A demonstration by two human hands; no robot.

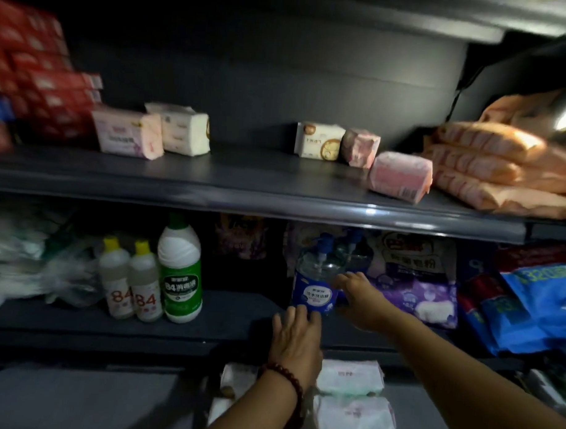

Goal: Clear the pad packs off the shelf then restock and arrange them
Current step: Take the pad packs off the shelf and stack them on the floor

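Dim lower shelf [111,324]: left hand's [298,340] straight fingers touch a pump bottle [314,295]; right hand [365,300], at its three o'clock, curls round it.

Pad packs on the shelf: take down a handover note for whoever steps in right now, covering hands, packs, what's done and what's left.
Left hand: open, fingers touching the pump bottle low down. Right hand: grips that bottle's side.
Pad packs: five scattered on the upper shelf, two left, three right; white packs lie below the hands.
Done: shelf looks partly cleared. Left: clear the five, restock, line up.
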